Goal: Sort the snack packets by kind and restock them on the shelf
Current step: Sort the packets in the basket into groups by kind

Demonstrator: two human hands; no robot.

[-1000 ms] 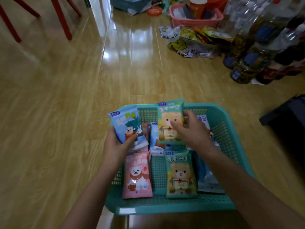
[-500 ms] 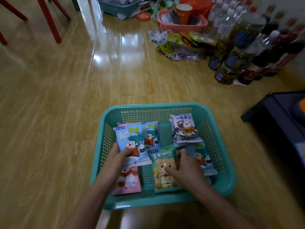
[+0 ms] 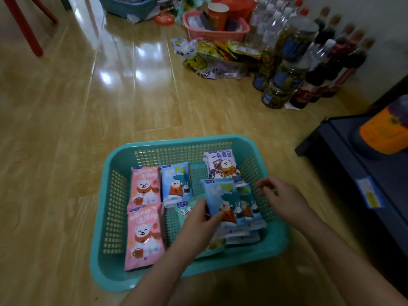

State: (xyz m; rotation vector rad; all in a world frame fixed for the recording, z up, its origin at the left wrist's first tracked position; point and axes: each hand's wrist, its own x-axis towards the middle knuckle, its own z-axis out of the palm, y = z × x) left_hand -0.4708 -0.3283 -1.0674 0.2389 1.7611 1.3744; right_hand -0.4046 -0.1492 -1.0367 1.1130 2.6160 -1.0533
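Both bare forearms reach over the near rim of the teal basket [image 3: 176, 143]. The left hand [image 3: 198, 219] pinches a blue snack packet [image 3: 223, 195], thumb across its front. The right hand [image 3: 281, 200] hovers at the right wall, fingers loosely curled, empty.

In the teal basket [image 3: 187, 141], bare mesh shows at the middle and far edge. Pink packets [image 3: 144, 237] fill the left side, blue packets [image 3: 223, 195] the right. The wooden floor [image 3: 55, 151] lies open leftward, and a dark shelf [image 3: 353, 173] stands near on the right.

A small shop's stock area is suggested. Massed drink bottles [image 3: 326, 62], snack bags [image 3: 212, 57] and baskets [image 3: 217, 36] are set on a wooden floor [image 3: 66, 129] beside a labelled shelf [image 3: 340, 155].
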